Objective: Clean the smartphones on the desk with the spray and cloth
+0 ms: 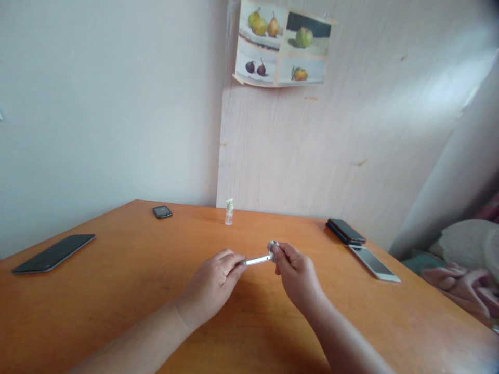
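Above the middle of the table, my left hand (215,278) is closed on one end of a thin silver-white phone (257,261), seen nearly edge-on. A small dark spot shows near its right end. My right hand (296,271) is closed at the other end, pinching a small crumpled grey-white cloth (272,247) against the phone's right edge. Fingers hide most of the cloth, and the phone's broad faces do not show.
On the orange wooden table (117,291) stands a small clear pump bottle (228,214) at the back. A small dark device (162,212) and a dark tablet (54,253) lie left. At right are stacked dark phones (345,231) and a white phone (375,263).
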{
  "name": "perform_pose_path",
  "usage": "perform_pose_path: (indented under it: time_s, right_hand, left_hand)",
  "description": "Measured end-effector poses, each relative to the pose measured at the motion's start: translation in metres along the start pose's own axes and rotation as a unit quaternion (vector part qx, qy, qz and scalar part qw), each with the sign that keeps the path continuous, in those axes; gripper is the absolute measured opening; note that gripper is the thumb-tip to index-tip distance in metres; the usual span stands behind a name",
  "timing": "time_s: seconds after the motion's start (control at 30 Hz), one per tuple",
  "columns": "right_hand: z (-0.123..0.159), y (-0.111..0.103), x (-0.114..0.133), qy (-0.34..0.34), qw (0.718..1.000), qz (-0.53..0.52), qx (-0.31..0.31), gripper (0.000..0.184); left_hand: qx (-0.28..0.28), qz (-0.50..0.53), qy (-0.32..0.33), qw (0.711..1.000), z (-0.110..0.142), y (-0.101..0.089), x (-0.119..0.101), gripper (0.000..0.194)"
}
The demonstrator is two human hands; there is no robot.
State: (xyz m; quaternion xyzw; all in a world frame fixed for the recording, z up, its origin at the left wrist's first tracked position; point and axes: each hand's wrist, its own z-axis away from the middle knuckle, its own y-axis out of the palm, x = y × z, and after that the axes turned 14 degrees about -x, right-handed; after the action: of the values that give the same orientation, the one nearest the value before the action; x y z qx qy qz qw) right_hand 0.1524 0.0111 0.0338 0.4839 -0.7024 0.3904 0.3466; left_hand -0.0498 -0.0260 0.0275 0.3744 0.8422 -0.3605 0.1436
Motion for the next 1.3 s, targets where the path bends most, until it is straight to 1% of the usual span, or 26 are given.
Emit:
perform_pose_path:
  time_s: [0.07, 0.13, 0.23, 0.33, 0.43, 0.5, 0.57, 0.63, 0.7, 0.77, 0.83, 0.9, 0.97, 1.03, 1.1, 1.2, 1.3]
  right_hand:
    - [-0.003, 0.0, -0.003, 0.073, 0.996, -0.053, 0.025, 0.039]
    - [-0.002, 0.001, -0.001, 0.116, 0.985, -0.116, 0.045, 0.04]
    - [0.005, 0.003, 0.007, 0.117, 0.974, -0.186, 0.049, 0.041]
    - [0.011, 0.005, 0.011, 0.125, 0.966, -0.218, 0.059, 0.042]
    - [0.012, 0.008, 0.01, 0.163, 0.948, -0.261, 0.08, 0.042]
    - [0.012, 0.01, 0.008, 0.195, 0.933, -0.288, 0.095, 0.042]
    - [0.01, 0.012, 0.004, 0.211, 0.928, -0.289, 0.102, 0.041]
    - [0.008, 0.014, -0.002, 0.213, 0.936, -0.261, 0.102, 0.04]
    - [0.006, 0.016, -0.008, 0.216, 0.946, -0.218, 0.105, 0.04]
    - [0.004, 0.017, -0.013, 0.221, 0.952, -0.179, 0.111, 0.04]
    - [0.002, 0.016, -0.015, 0.217, 0.956, -0.163, 0.116, 0.042]
    - [0.001, 0.014, -0.014, 0.197, 0.957, -0.171, 0.126, 0.042]
    - [0.001, 0.013, -0.013, 0.164, 0.96, -0.174, 0.144, 0.038]
    - [0.001, 0.012, -0.014, 0.133, 0.968, -0.149, 0.154, 0.034]
    - [0.0, 0.012, -0.016, 0.115, 0.975, -0.111, 0.153, 0.031]
    - [-0.001, 0.008, -0.018, 0.083, 0.985, -0.057, 0.143, 0.029]
    - [-0.003, 0.001, -0.016, -0.002, 0.991, 0.023, 0.134, 0.023]
  left_hand:
    - [0.003, 0.011, -0.011, 1.0, 0.0, -0.001, -0.002, 0.025]
    - [0.007, 0.021, -0.021, 1.0, -0.001, -0.002, -0.003, 0.026]
    - [0.015, 0.032, -0.035, 0.999, -0.001, -0.002, -0.004, 0.028]
    - [0.012, 0.051, -0.054, 0.997, -0.001, -0.001, -0.002, 0.027]
    - [0.003, 0.071, -0.076, 0.995, -0.003, -0.001, 0.0, 0.026]
    - [0.002, 0.086, -0.079, 0.993, -0.004, -0.001, -0.001, 0.026]
    - [0.002, 0.1, -0.081, 0.992, -0.004, -0.001, -0.003, 0.027]
    - [-0.001, 0.115, -0.101, 0.988, -0.003, -0.001, -0.004, 0.027]
    - [-0.006, 0.145, -0.146, 0.979, -0.003, 0.0, -0.005, 0.028]
    - [-0.007, 0.189, -0.2, 0.961, -0.003, 0.002, -0.004, 0.03]
    - [-0.011, 0.229, -0.248, 0.941, -0.003, 0.003, -0.002, 0.035]
    - [-0.022, 0.254, -0.284, 0.924, -0.003, 0.003, 0.001, 0.041]
    - [-0.028, 0.274, -0.307, 0.911, -0.003, 0.004, 0.004, 0.045]
    - [-0.022, 0.293, -0.319, 0.901, -0.002, 0.005, 0.006, 0.047]
    - [-0.011, 0.307, -0.324, 0.895, -0.002, 0.006, 0.005, 0.046]
    - [-0.007, 0.309, -0.323, 0.894, 0.0, 0.007, 0.001, 0.044]
    - [0.0, 0.307, -0.307, 0.901, 0.001, 0.008, 0.0, 0.042]
